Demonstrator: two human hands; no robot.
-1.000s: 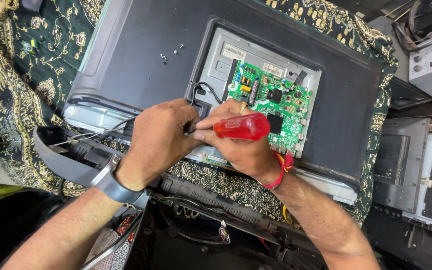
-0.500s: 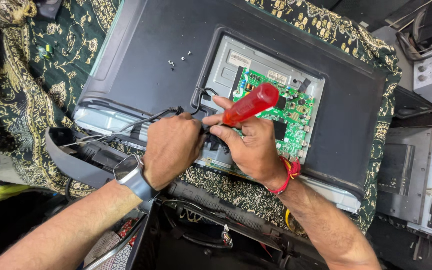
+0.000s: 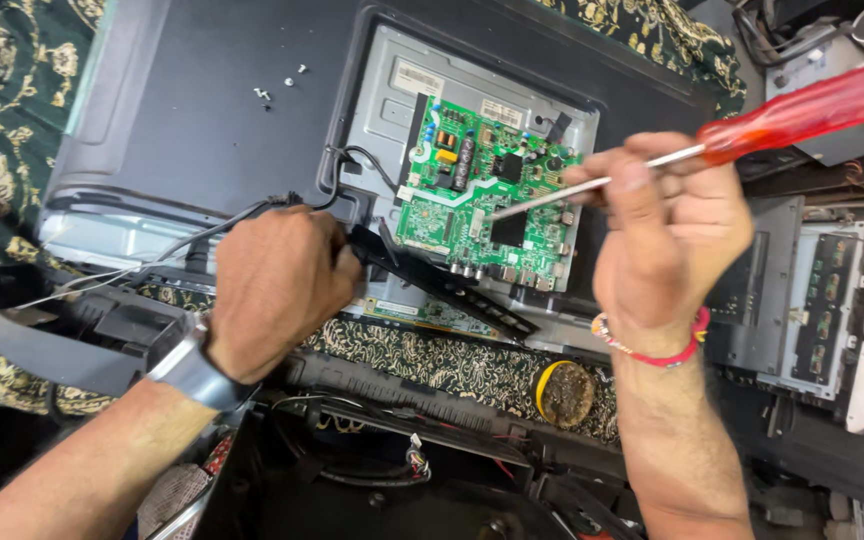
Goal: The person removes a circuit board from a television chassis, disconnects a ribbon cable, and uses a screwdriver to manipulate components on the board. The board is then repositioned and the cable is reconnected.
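Hands over an opened flat-screen set — screwdriver tip lifted off the board

Left hand [image 3: 277, 290], nearest the camera and wearing a grey wristband, is closed on the end of a black plastic strip [image 3: 447, 283] at the lower edge of the metal bay, beside the black cable [image 3: 352, 160] that loops out of it; the strip runs down and to the right, away from that hand. Right hand [image 3: 667, 235], further right and raised, has its fingers [image 3: 632, 185] curled round the shaft of a red-handled screwdriver [image 3: 802, 110] — its long axis slants from upper right down to lower left, the tip hovering over the green circuit board [image 3: 487, 200], near a dark chip. Beyond, loose screws [image 3: 277, 85] lie on the dark back cover [image 3: 212, 120].
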